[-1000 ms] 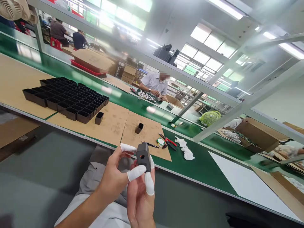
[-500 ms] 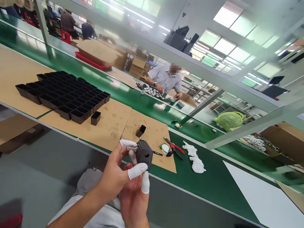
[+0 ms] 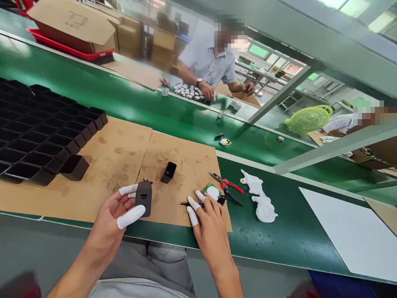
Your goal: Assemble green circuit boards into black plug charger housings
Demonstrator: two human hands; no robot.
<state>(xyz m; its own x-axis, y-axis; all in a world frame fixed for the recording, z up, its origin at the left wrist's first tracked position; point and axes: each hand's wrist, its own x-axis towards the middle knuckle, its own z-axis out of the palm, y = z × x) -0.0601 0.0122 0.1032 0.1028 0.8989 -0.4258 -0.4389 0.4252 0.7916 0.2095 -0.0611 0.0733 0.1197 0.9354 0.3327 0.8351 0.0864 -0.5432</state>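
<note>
My left hand (image 3: 113, 213), with white finger cots, is closed around a black plug-in charger (image 3: 144, 198). Metal prongs stick out at the charger's top, and a port slot faces me. White-tipped fingers of my right hand (image 3: 211, 219) are spread over black tweezers (image 3: 183, 203) on the cardboard; whether they touch is unclear. A green-edged circuit board with a white top (image 3: 213, 191) lies just beyond the right fingers. Red-and-black pliers (image 3: 226, 185) rest beside it. An open black housing (image 3: 168, 172) lies tilted between and beyond my hands.
Rows of open black housings (image 3: 46, 140) fill the left side of the cardboard (image 3: 124, 145). Crumpled white finger cots (image 3: 263, 203) lie right of the pliers. Across the green belt (image 3: 130, 103), a person (image 3: 207, 62) handles small white parts (image 3: 189, 91). A slanted metal post (image 3: 279, 95) stands beyond.
My hands have parted: the left keeps the charger and has moved left, while the right has let go and moved right to the tweezers. The view has shifted closer over the bench.
</note>
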